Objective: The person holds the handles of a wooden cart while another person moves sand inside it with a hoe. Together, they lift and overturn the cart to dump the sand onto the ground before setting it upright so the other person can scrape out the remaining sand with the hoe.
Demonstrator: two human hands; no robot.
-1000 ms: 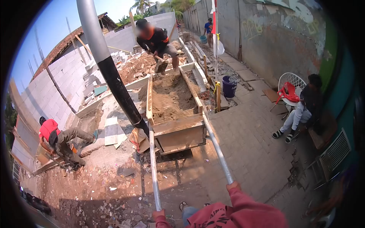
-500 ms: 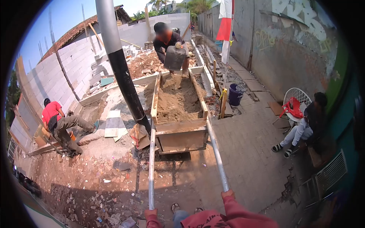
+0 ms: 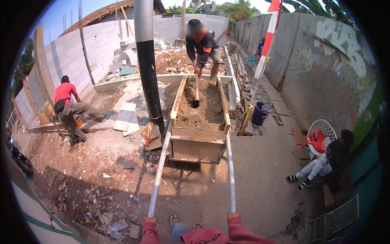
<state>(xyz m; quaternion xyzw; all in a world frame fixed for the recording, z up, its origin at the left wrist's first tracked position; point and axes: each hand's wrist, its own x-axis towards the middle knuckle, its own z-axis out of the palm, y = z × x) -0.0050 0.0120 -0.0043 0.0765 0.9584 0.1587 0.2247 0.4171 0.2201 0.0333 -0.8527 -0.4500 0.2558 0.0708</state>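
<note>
My left hand (image 3: 149,220) is wrapped round the end of a grey metal pipe handle (image 3: 159,179). Around the matching right pipe handle (image 3: 231,179) my right hand (image 3: 234,215) is closed as well. Both pipes run forward to a wooden handcart (image 3: 196,149) filled with brown sand (image 3: 199,118). At the cart's far end a co-worker (image 3: 204,46) bends over it, gripping a hoe (image 3: 197,87) by its wooden handle. The hoe's blade is hidden in the sand.
A black-and-silver pole (image 3: 148,69) stands just left of the cart. To its right are a flagpole (image 3: 260,73) and a dark bucket (image 3: 260,114). One person (image 3: 67,97) works at left; another (image 3: 333,156) sits at right. Rubble (image 3: 101,183) covers the left ground.
The co-worker's hoe has swung down from above the cart into the sand. My view has turned a little left, and both my hands still hold the pipes.
</note>
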